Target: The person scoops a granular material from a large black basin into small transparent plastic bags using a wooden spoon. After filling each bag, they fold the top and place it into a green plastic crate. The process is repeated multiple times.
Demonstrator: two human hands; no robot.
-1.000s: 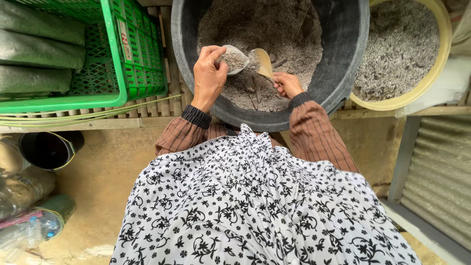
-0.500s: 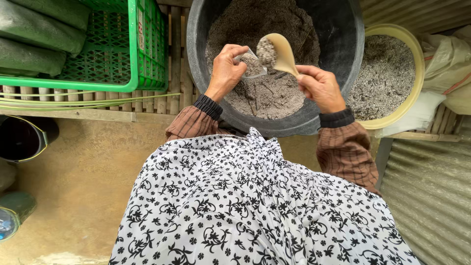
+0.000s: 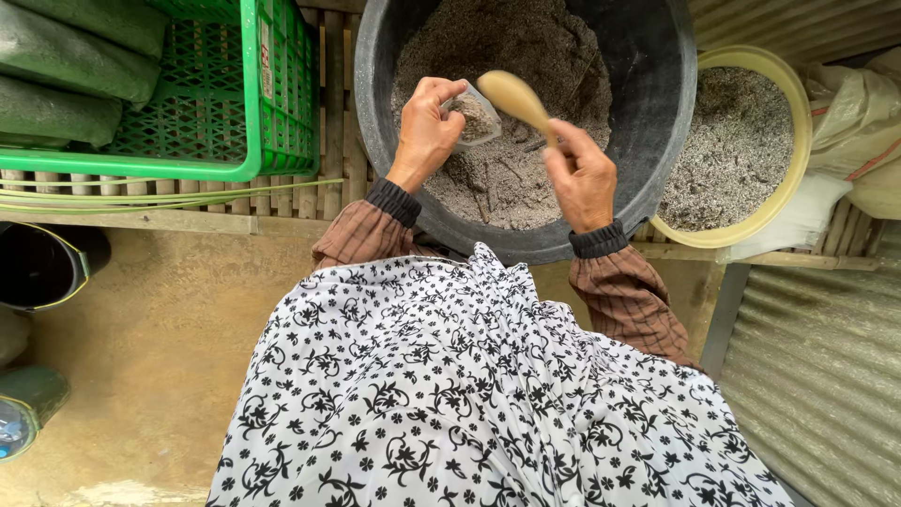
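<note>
My left hand (image 3: 427, 131) grips a small clear plastic bag (image 3: 476, 119) partly filled with grey gritty mix, held over a large black tub (image 3: 657, 103) of the same grey material. My right hand (image 3: 582, 174) holds a tan wooden spoon (image 3: 519, 97) by its handle, its bowl raised just right of the bag's mouth. Both hands hover above the tub's near side.
A green plastic crate (image 3: 282, 103) holding dark green filled bags (image 3: 80, 66) sits left of the tub on wooden slats. A yellow basin (image 3: 798, 113) of grey mix stands to the right, beside pale sacks (image 3: 859, 113). Corrugated metal lies at lower right; dark containers at far left.
The spoon has lifted out of the grey mix and tipped up beside the bag. My right hand has moved down and toward me; the view shifted slightly.
</note>
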